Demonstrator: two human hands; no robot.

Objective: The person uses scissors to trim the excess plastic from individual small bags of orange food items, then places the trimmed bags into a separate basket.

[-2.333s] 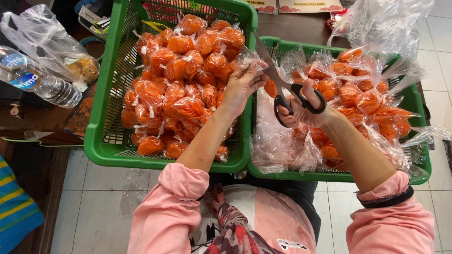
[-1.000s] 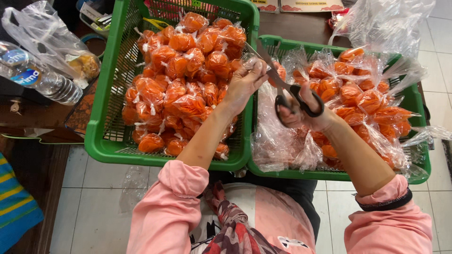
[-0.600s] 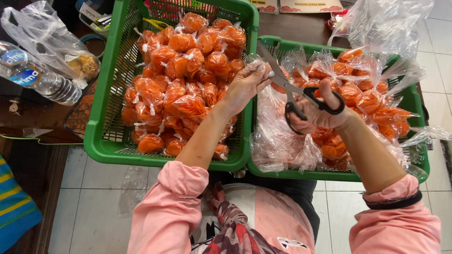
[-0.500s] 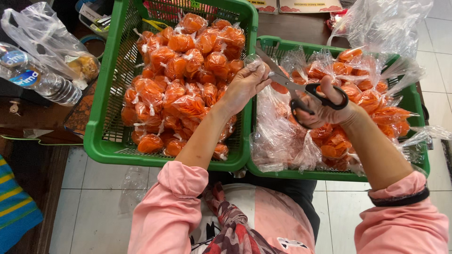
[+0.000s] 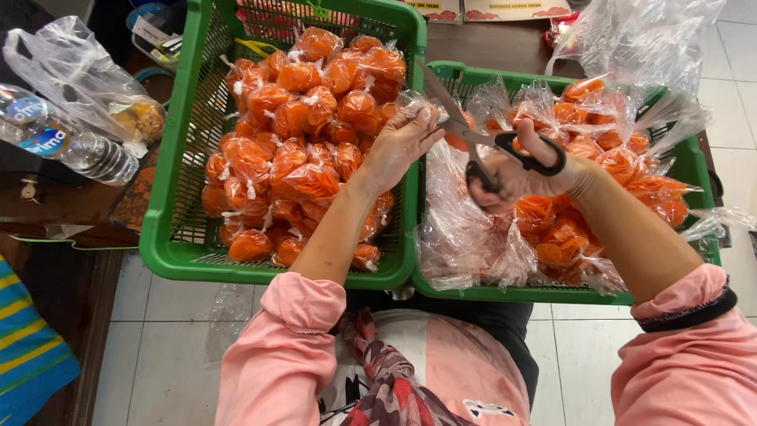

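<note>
Left hand: the left hand sits near the middle of the frame, over the rim between the two crates. Its fingers are pinched narrow on the clear plastic top of a small bag.

Right hand: the right hand is right of centre, fingers through the black handles of the scissors and closed around them.

Scissors: the blades point to the upper left, toward the pinched plastic. They look nearly closed, with the tip just beside the left fingers.

Change: a moment earlier the right hand was a little lower and further right, and the blades stood apart from the left hand. Now the scissors have moved up and left and meet the plastic which the left hand holds. The left hand has kept almost the same place.

Meaning: judged from this, the cut on the bag's loose top is being made or is just made. No cut piece can be seen, so one cannot tell if it is finished.

Left crate: the green crate in the left half holds many tied small bags of orange food.

Right crate: the second green crate holds bags with long loose plastic, apparently not trimmed.

Around: a water bottle and a clear bag lie at the upper left; tiled floor is below.
</note>
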